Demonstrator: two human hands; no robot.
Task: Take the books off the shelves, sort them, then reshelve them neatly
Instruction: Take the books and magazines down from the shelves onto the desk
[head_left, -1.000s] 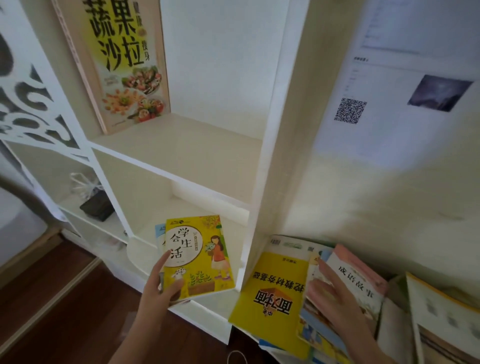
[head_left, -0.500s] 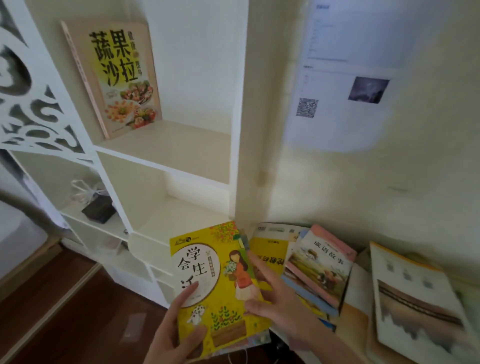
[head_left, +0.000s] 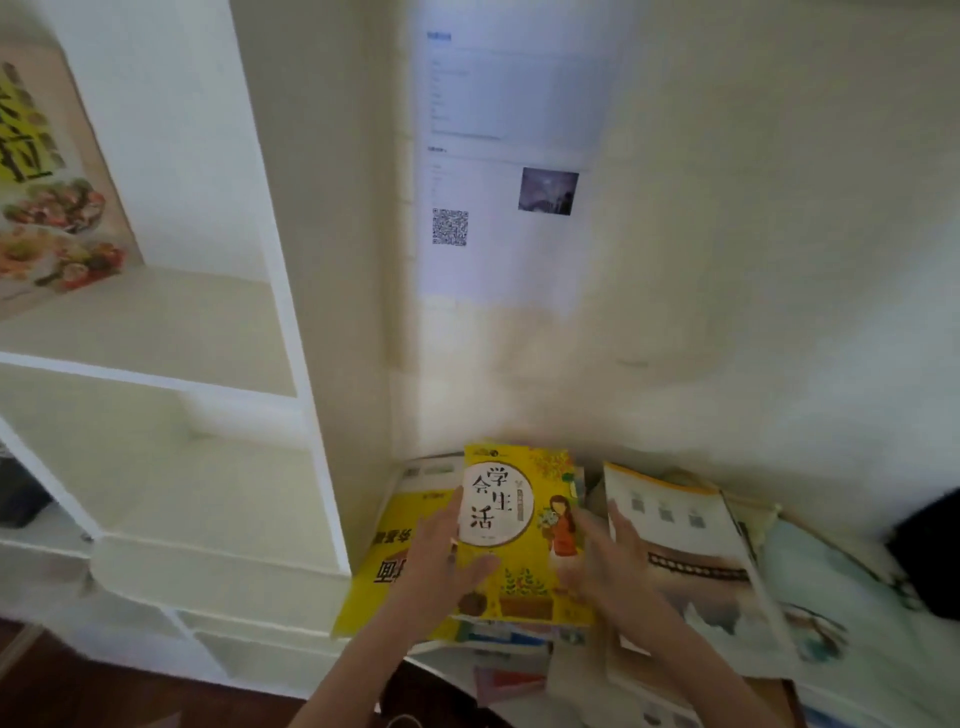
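**A:** Where is the book being handled?

**B:** At six o'clock, a yellow paperback book with a drawn girl on its cover. Black characters on a white circle read 学会生活. It lies on a larger yellow softcover book, just right of the white wooden bookshelf.

**A:** And the hands?

**B:** The left hand has its grip closed on the paperback's left edge, thumb across the cover. The right hand is blurred. Its fingers look straight along the right edge, its grip unclosed.

**A:** Any other writing?

**B:** The larger book's red and black characters are upside down and partly covered. At four o'clock a white-covered book with an orange edge has a blurred title. At ten o'clock a salad-photo cookbook leans on an upper shelf, its yellow-backed black lettering cut off. At twelve o'clock a white printed sheet on the wall carries a black QR code. Its text is too small to read.
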